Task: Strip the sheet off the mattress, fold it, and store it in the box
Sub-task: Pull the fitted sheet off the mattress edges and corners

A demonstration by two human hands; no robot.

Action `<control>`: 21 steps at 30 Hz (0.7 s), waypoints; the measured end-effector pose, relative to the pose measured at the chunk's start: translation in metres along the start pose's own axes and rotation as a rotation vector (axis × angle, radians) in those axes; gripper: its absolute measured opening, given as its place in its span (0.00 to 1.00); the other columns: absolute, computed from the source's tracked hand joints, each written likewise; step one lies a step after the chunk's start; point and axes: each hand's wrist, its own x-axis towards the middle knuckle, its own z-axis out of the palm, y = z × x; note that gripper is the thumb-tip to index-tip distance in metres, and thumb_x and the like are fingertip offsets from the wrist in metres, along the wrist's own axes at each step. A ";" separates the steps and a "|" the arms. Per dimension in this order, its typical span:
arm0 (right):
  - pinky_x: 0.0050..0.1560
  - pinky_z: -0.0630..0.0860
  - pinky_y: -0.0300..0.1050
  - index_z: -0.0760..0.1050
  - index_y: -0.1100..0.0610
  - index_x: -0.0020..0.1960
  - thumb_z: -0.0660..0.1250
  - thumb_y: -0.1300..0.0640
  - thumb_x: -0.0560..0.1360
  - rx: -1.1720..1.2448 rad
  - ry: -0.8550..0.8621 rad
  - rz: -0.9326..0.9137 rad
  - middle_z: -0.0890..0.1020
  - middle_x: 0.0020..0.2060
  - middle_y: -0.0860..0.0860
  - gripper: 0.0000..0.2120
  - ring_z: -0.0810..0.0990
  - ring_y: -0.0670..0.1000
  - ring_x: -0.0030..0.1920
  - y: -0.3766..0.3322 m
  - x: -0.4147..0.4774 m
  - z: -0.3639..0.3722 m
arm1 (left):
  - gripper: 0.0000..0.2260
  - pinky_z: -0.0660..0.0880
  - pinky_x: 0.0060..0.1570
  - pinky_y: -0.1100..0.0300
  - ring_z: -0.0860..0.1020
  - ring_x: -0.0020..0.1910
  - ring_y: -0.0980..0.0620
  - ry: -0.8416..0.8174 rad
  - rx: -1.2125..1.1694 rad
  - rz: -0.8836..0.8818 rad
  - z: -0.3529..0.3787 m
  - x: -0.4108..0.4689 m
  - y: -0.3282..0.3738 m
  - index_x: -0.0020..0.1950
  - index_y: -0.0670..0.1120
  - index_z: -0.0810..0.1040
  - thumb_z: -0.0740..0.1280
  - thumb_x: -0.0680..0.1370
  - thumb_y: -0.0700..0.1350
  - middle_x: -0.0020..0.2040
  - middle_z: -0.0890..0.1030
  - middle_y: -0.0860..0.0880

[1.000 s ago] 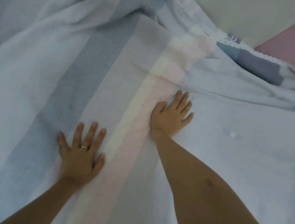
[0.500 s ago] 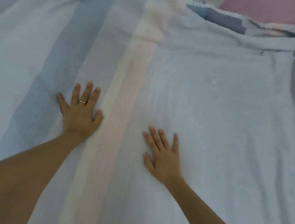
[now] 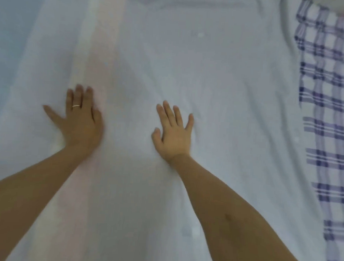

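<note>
Grip: nothing held. Your left hand and right hand both lie flat, palms down, fingers straight & apart, pressing on the cloth.
Sheet: the pale bluish-white fabric sheet is spread flat under both hands & fills most of the view, w/ only shallow wrinkles.
Stripe: a soft pink-and-cream lengthwise band runs top to bottom; your left hand sits on its left side, forearm crossing it lower down.
Right edge: sheet ends along the white cloth with a dark blue check pattern, which runs down the whole right side; sheet's border overlaps or meets it, can't tell which.
Top edge: a faint straight fold line crosses near the top.
Left edge: cloth turns bluer at far left, no border in view.
Room: bare sheet btwn your hands; a wide flat stretch from the right hand out to the check cloth; more above both sets of fingertips.
Arms: both forearms bare, coming in from the bottom corners & converging; fingers point away from you.
Ring: thin gold-coloured band on a left-hand finger.
</note>
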 end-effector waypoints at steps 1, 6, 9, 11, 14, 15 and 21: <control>0.72 0.41 0.65 0.54 0.48 0.77 0.53 0.47 0.76 0.012 -0.010 0.007 0.56 0.77 0.45 0.30 0.53 0.52 0.76 0.002 -0.002 -0.002 | 0.23 0.40 0.65 0.28 0.53 0.76 0.46 -0.024 -0.044 -0.009 0.008 -0.026 0.019 0.76 0.47 0.59 0.56 0.81 0.44 0.77 0.58 0.46; 0.74 0.39 0.59 0.51 0.45 0.77 0.54 0.50 0.79 0.074 -0.170 -0.181 0.51 0.77 0.44 0.28 0.49 0.49 0.77 0.027 -0.008 -0.027 | 0.24 0.41 0.65 0.29 0.51 0.77 0.46 -0.092 -0.053 -0.012 0.035 -0.146 0.093 0.77 0.51 0.56 0.55 0.81 0.48 0.77 0.56 0.48; 0.75 0.40 0.55 0.47 0.44 0.78 0.50 0.46 0.81 -0.077 -0.159 -0.221 0.48 0.77 0.44 0.27 0.47 0.49 0.77 0.107 -0.045 -0.036 | 0.26 0.41 0.65 0.27 0.46 0.77 0.45 -0.136 0.025 -0.054 0.047 -0.194 0.137 0.78 0.53 0.52 0.52 0.80 0.53 0.78 0.50 0.50; 0.74 0.38 0.56 0.42 0.43 0.77 0.46 0.41 0.81 -0.157 -0.094 -0.012 0.44 0.77 0.44 0.27 0.43 0.49 0.77 0.179 -0.091 -0.035 | 0.26 0.41 0.63 0.25 0.43 0.77 0.45 -0.157 0.054 -0.063 0.056 -0.218 0.175 0.78 0.55 0.47 0.48 0.80 0.56 0.78 0.46 0.51; 0.74 0.36 0.56 0.39 0.44 0.77 0.44 0.38 0.80 -0.177 -0.057 0.354 0.41 0.77 0.45 0.29 0.40 0.51 0.77 0.286 -0.170 -0.044 | 0.28 0.40 0.61 0.24 0.39 0.76 0.45 -0.204 0.072 -0.073 0.078 -0.256 0.243 0.77 0.57 0.41 0.45 0.79 0.60 0.78 0.40 0.53; 0.74 0.36 0.56 0.39 0.44 0.77 0.43 0.37 0.79 -0.149 -0.059 0.444 0.41 0.77 0.45 0.30 0.40 0.51 0.77 0.317 -0.191 -0.051 | 0.28 0.40 0.61 0.24 0.38 0.76 0.44 -0.209 0.056 -0.077 0.086 -0.269 0.266 0.77 0.58 0.41 0.45 0.78 0.60 0.78 0.39 0.52; 0.66 0.60 0.55 0.67 0.53 0.68 0.56 0.41 0.78 0.212 0.143 0.654 0.69 0.66 0.53 0.24 0.67 0.54 0.66 0.399 -0.217 -0.072 | 0.30 0.39 0.63 0.26 0.39 0.76 0.44 -0.139 0.014 -0.262 0.115 -0.281 0.338 0.77 0.58 0.45 0.48 0.76 0.59 0.78 0.42 0.52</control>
